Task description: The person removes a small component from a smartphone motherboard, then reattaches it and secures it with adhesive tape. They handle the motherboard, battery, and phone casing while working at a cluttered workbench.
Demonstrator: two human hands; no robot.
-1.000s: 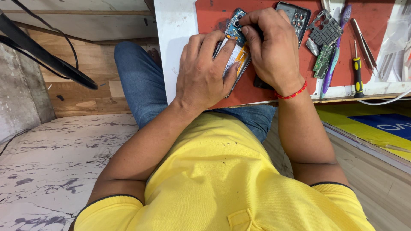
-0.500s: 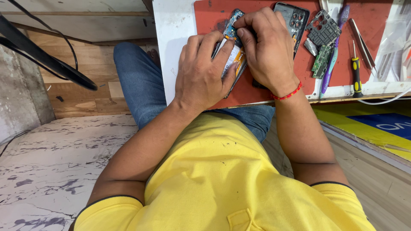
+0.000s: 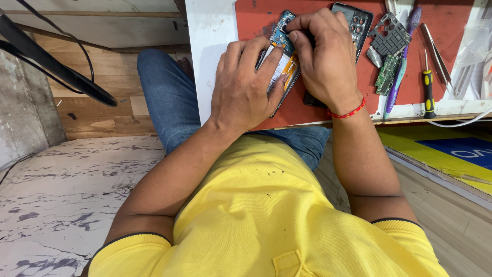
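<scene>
The opened smartphone (image 3: 283, 61), its back off so the blue circuit board and an orange-and-white inner panel show, lies tilted on the red work mat (image 3: 256, 20) at the near part of the white tabletop (image 3: 210, 46). The left hand (image 3: 246, 92) lies over the phone's lower half, fingers curled along its left edge and the thumb pressed against its right edge, so the grip is closed around the phone's body. The right hand (image 3: 325, 56) covers the phone's upper right part, its fingers bunched together and pressed down near the top corner by the camera end; whether a small tool sits between those fingertips I cannot tell. A red thread bracelet (image 3: 348, 110) circles the right wrist.

Just behind the right hand, a dark phone back cover (image 3: 356, 23) with camera cut-outs lies on the mat. To its right lie a grey perforated metal shield plate (image 3: 389, 33) and a small green circuit board (image 3: 387, 74), close together. A purple toothbrush (image 3: 398, 72) lies beside them, then a screwdriver with a black and yellow handle (image 3: 428, 87) and a pair of metal tweezers (image 3: 436, 51) near the mat's right side. The person wears a yellow polo shirt (image 3: 256, 215) and blue jeans (image 3: 164, 97)
</scene>
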